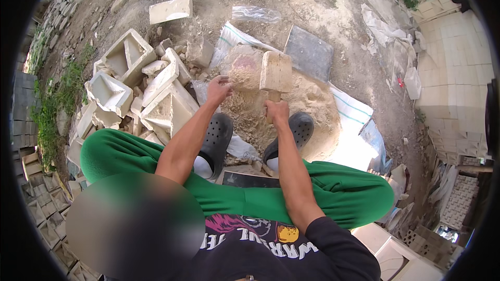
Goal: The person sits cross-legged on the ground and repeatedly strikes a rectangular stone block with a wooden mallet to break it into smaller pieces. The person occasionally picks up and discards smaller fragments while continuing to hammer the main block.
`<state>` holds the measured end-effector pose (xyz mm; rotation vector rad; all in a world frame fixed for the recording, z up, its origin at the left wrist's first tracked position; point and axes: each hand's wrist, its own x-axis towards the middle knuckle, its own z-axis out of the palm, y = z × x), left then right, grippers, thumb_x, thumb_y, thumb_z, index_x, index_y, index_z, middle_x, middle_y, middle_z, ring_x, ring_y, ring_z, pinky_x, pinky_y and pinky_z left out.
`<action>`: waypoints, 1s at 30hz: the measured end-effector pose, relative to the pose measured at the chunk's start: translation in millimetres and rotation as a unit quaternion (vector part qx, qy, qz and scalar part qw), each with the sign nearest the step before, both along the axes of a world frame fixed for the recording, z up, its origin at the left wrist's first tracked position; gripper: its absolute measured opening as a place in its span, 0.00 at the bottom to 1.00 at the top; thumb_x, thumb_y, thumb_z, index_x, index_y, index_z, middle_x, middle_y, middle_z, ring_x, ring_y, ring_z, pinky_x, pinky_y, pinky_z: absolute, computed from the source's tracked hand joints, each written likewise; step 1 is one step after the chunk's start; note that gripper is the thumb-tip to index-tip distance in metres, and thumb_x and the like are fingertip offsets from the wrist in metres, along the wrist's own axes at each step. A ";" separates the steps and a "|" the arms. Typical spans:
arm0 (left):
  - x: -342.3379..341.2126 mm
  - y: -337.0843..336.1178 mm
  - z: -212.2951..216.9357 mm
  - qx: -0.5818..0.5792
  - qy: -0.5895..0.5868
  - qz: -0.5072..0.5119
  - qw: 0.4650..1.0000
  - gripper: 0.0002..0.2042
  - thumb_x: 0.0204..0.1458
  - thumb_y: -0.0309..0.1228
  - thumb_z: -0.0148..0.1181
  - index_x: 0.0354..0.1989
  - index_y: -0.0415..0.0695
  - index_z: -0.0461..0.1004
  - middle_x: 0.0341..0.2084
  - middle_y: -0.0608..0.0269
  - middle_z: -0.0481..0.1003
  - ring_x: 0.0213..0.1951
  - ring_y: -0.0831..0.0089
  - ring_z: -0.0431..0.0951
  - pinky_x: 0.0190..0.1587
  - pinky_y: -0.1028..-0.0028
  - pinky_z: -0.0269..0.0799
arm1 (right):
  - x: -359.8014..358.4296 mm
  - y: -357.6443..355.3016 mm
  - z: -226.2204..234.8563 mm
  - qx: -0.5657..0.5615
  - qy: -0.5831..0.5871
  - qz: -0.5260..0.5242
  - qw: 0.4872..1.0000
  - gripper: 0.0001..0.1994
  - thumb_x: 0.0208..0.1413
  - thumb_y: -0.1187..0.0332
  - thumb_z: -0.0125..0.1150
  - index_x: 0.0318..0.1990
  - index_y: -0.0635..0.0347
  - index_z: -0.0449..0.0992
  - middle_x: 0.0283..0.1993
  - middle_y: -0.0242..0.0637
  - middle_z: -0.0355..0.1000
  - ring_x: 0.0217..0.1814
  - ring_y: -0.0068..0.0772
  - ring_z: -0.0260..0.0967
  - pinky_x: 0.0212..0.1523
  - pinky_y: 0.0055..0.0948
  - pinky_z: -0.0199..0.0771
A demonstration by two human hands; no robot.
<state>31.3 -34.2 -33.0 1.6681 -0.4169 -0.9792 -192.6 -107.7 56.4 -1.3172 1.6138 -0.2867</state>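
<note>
My right hand point(276, 111) is wrapped round the short handle of a pale, block-headed wooden mallet point(276, 72). The mallet's head points away from me, above a heap of sandy crushed rubble point(315, 106). To its left, my left hand point(220, 90) hovers with bent, parted fingers and nothing visible in it. Just beyond that hand lies a rounded, dusty stone-like lump point(242, 65) with a pinkish patch. The heap rests on a white woven sack point(351, 106) with blue-green stripes, whose edges show on both sides.
Broken, cream-coloured moulded blocks point(169, 106) are piled on the left. A grey slab point(309, 52) lies behind the heap, and a pale brick point(171, 10) lies farther left. My feet in dark clogs point(216, 138) flank the heap's near side. Stacked pale blocks point(458, 73) stand right.
</note>
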 end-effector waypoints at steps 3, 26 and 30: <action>-6.8 13.2 -1.7 0.111 -0.074 -0.039 0.990 0.14 0.45 0.31 0.67 0.40 0.40 0.80 0.31 0.54 0.81 0.30 0.66 0.82 0.34 0.68 0.77 | 9.3 -3.0 25.5 -0.076 0.012 0.037 0.996 0.16 0.40 0.63 0.65 0.29 0.71 0.77 0.24 0.48 0.76 0.27 0.44 0.76 0.31 0.37 0.75; -35.3 37.6 3.0 0.140 -0.349 -0.279 0.884 0.09 0.45 0.31 0.62 0.28 0.36 0.75 0.27 0.41 0.77 0.37 0.46 0.78 0.42 0.54 0.73 | 72.1 4.5 45.5 -0.211 -0.044 0.101 0.971 0.21 0.41 0.61 0.65 0.39 0.72 0.77 0.32 0.57 0.76 0.38 0.59 0.76 0.40 0.45 0.76; -36.8 34.8 0.2 0.173 -0.334 -0.264 0.888 0.11 0.43 0.33 0.66 0.28 0.37 0.76 0.28 0.43 0.77 0.38 0.47 0.78 0.43 0.56 0.73 | 72.0 11.0 43.1 -0.242 -0.111 0.077 0.961 0.22 0.41 0.61 0.65 0.40 0.72 0.76 0.36 0.61 0.76 0.42 0.62 0.75 0.43 0.47 0.75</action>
